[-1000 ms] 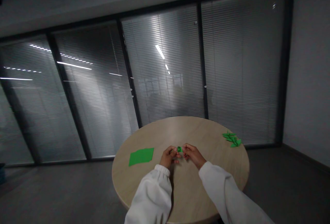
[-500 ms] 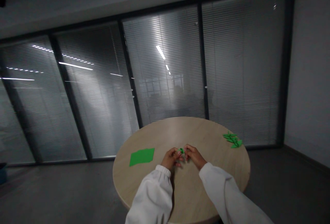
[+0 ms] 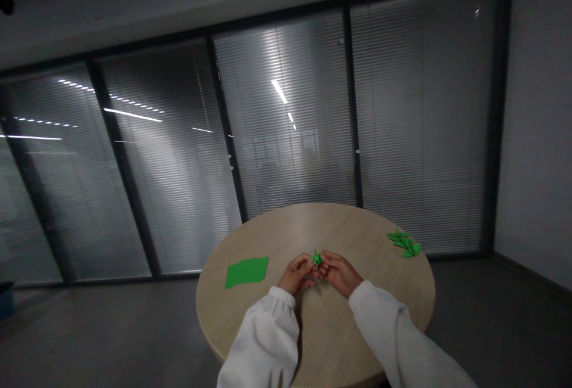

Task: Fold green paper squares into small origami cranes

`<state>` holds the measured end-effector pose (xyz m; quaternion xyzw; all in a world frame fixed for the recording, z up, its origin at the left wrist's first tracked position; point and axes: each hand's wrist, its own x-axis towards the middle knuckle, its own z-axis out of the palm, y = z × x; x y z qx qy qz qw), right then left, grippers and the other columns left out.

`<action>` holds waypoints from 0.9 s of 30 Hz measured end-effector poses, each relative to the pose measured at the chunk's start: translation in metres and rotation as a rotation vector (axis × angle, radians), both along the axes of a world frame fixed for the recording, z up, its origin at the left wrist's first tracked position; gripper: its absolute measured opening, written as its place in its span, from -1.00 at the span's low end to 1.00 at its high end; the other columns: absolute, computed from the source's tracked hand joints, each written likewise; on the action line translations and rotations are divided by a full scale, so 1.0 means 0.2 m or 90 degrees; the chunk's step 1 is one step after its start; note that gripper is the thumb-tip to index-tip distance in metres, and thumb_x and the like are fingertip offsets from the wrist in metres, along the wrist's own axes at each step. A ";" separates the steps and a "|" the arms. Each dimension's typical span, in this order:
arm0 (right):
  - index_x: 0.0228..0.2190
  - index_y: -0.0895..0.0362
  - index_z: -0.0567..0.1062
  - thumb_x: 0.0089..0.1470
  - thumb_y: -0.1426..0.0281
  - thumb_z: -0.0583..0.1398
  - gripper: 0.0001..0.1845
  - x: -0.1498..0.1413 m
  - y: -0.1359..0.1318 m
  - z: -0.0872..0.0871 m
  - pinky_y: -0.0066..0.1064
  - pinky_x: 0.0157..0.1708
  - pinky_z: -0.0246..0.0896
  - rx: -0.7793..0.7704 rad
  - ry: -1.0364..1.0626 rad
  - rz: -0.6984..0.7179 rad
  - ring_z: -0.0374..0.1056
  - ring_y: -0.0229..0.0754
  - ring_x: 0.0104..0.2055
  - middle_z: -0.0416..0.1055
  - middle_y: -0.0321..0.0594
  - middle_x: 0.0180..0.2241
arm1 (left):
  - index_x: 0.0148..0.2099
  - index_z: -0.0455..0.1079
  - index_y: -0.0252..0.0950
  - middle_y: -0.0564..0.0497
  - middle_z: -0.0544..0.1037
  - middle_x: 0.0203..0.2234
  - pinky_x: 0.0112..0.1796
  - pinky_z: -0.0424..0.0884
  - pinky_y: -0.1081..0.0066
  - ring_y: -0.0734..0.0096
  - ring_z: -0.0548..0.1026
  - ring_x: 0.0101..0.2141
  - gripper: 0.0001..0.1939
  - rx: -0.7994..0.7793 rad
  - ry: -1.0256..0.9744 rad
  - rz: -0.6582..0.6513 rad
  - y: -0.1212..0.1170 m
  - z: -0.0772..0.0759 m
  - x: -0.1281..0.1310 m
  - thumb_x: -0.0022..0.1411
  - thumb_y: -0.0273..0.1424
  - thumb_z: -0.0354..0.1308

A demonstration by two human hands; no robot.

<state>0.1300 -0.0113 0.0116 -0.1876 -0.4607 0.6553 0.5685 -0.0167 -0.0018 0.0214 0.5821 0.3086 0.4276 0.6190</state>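
Both my hands meet over the middle of a round wooden table [image 3: 277, 227] and pinch a small folded piece of green paper [image 3: 317, 257] between them. My left hand [image 3: 296, 274] grips its left side with curled fingers. My right hand [image 3: 340, 271] grips its right side, fingers closed. White sleeves cover both forearms.
A flat sheet of green paper [image 3: 247, 271] lies on the table to the left of my hands. A small pile of folded green paper pieces [image 3: 404, 242] sits near the table's far right edge. Glass walls with shut blinds stand behind the table.
The two hands have drawn closer together around the green piece, and the piece has turned so that a point sticks up. The view has shifted slightly.
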 end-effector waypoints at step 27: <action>-0.59 0.13 0.37 -0.09 0.34 0.26 -0.81 0.04 0.02 -0.01 -0.37 -0.42 0.18 -0.006 0.134 -0.019 0.18 -0.31 -0.56 0.24 -0.38 -0.65 | -0.50 0.34 -0.39 0.02 0.50 -0.61 -0.65 0.20 0.60 0.52 0.45 -0.59 -0.54 -0.065 -0.091 0.087 0.01 0.01 -0.01 -0.37 -0.15 0.39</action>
